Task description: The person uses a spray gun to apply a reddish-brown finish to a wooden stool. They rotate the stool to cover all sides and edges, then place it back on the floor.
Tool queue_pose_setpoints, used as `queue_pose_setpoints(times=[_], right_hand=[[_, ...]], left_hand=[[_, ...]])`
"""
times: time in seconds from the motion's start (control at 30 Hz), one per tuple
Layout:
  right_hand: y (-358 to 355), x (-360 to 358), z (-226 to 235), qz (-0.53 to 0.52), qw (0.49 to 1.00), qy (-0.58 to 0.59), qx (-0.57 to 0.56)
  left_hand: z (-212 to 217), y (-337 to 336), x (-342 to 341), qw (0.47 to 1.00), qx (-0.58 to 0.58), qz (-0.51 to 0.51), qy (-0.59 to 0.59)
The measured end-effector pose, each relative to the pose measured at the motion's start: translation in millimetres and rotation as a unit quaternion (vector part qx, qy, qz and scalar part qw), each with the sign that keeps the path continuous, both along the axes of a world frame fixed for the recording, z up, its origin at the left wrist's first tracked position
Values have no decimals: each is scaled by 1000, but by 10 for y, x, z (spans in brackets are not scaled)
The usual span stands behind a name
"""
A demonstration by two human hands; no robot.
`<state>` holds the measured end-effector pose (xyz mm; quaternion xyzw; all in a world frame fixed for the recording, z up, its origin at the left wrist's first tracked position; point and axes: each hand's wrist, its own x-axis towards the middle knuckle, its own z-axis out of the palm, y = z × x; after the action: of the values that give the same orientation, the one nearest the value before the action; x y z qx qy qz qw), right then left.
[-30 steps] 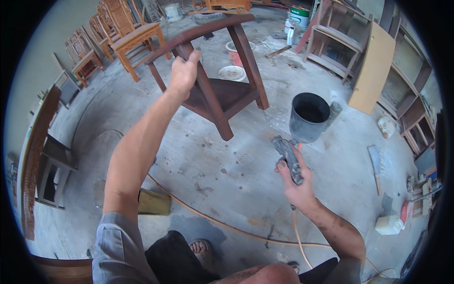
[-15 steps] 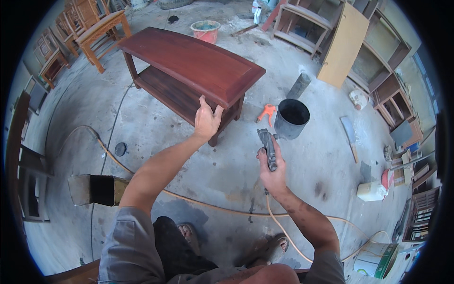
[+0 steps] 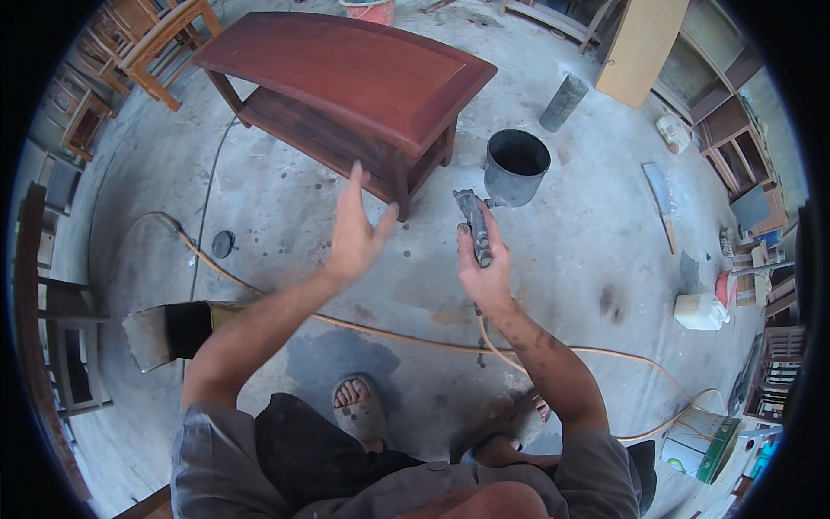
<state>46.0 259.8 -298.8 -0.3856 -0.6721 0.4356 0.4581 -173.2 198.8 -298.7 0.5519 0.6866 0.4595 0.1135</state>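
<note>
A spray gun (image 3: 472,227), grey and stained, is gripped in my right hand (image 3: 486,275). The black cup (image 3: 516,169) sits just beyond it, joined to the gun by a short fitting, with its round mouth facing up. From the gun's lower end runs a tan hose (image 3: 406,336). My left hand (image 3: 353,229) is open, slightly blurred and empty, its fingers extended in front of the table's near leg. Ahead stands a low reddish-brown wooden table (image 3: 346,69) with a slatted-looking lower shelf (image 3: 303,143), partly shaded.
An open rectangular tin (image 3: 156,336) lies to my left, near a round dark lid (image 3: 223,244). To the right are a grey cylinder (image 3: 565,104), a long-bladed knife (image 3: 659,203) and a white jug (image 3: 700,311). Wooden chairs (image 3: 164,48) stand far left; the hose crosses the floor.
My left hand has drawn back from the table's near edge toward me. The spray gun and cup have shifted slightly, and the orange object on the floor is out of sight. The view has tipped downward.
</note>
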Motion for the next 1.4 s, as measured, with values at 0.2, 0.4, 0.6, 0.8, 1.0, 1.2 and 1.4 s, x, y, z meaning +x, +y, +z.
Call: queue_pose_setpoints(times=[0.2,0.4,0.6,0.8,1.0,1.2,1.4], right_hand=[[19,-97,-86,-6,1000,7,13],[11,12,189,9,1000,20,9],[87,38,473,16,997,65,43],[287,448,538,136,982,26,-126],[306,924,1809,132,962,-97,-219],[275,899,2329,141,971,-115,-155],[311,696,2556,187,961,-126,-163]], left_hand=[[-633,-1661,528,973,-156,-163,39],[-1147,-2926,960,911,-192,-363,42],[-901,-2910,1052,903,-203,-378,2],[-1078,-3017,1158,924,-170,-336,71],[-1226,-3024,1194,943,-95,-312,74],[-1427,-3080,1206,933,-86,-338,87],[-1487,-3073,1169,929,-75,-354,78]])
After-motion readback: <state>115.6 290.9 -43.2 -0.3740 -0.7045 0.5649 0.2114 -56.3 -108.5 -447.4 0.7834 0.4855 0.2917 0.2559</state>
